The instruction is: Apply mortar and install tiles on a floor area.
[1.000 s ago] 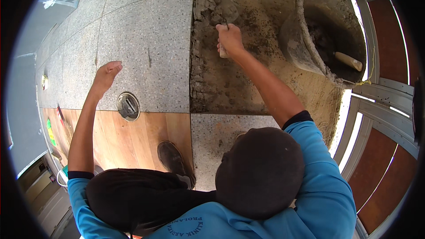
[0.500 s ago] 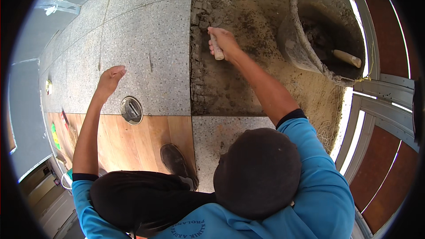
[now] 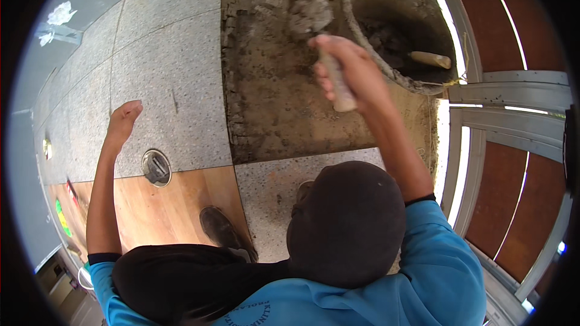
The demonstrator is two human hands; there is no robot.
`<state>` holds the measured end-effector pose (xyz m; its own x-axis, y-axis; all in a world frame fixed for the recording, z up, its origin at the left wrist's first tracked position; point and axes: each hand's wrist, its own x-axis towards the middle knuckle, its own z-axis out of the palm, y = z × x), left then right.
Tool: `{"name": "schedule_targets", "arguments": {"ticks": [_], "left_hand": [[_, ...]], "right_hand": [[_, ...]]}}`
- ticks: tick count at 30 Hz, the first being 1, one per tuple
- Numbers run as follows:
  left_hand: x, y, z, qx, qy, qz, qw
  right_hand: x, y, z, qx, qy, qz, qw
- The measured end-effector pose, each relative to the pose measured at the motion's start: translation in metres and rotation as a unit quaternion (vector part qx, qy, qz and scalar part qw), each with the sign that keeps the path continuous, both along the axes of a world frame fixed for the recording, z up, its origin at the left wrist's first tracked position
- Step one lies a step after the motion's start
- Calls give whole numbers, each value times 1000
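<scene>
Trowel [image 3: 312,14] is gripped in the right hand [image 3: 359,75] by its pale handle [image 3: 343,98], blade pretty caked with grey muck and kinda blurry, pointed away over the rough floor [image 3: 284,102], left of the bucket [image 3: 393,0].

- trowel handle [image 3: 345,100]: pale beige, blade [image 3: 309,9] all smeary grey
- bucket [image 3: 352,17]: grubby grey, way darker inside
- tiles [image 3: 166,78]: light grey, speckled all over
- planks [image 3: 163,211]: warm orangey tan, wood grain
- shirt [image 3: 447,265]: bright blue, black cuffs [image 3: 419,200]
- trousers [image 3: 181,278]: plain black
- panels [image 3: 502,184]: rusty red-brown, silvery frames [image 3: 519,94]
</scene>
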<state>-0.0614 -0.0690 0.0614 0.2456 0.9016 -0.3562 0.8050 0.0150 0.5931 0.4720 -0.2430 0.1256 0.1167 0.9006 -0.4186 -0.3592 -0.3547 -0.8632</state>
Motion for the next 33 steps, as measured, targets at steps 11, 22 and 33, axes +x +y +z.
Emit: {"name": "schedule_targets", "arguments": {"ticks": [11, 22, 33], "left_hand": [[16, 3, 16, 25, 18, -15, 999], [10, -4, 9, -16, -6, 30, 999], [-28, -10, -15, -46, 7, 52, 998]], "right_hand": [[91, -42, 46, -54, -815, -17, 577], [2, 137, -127, -50, -554, 151, 817], [-24, 163, -163, -59, -572, 191, 795]]}}
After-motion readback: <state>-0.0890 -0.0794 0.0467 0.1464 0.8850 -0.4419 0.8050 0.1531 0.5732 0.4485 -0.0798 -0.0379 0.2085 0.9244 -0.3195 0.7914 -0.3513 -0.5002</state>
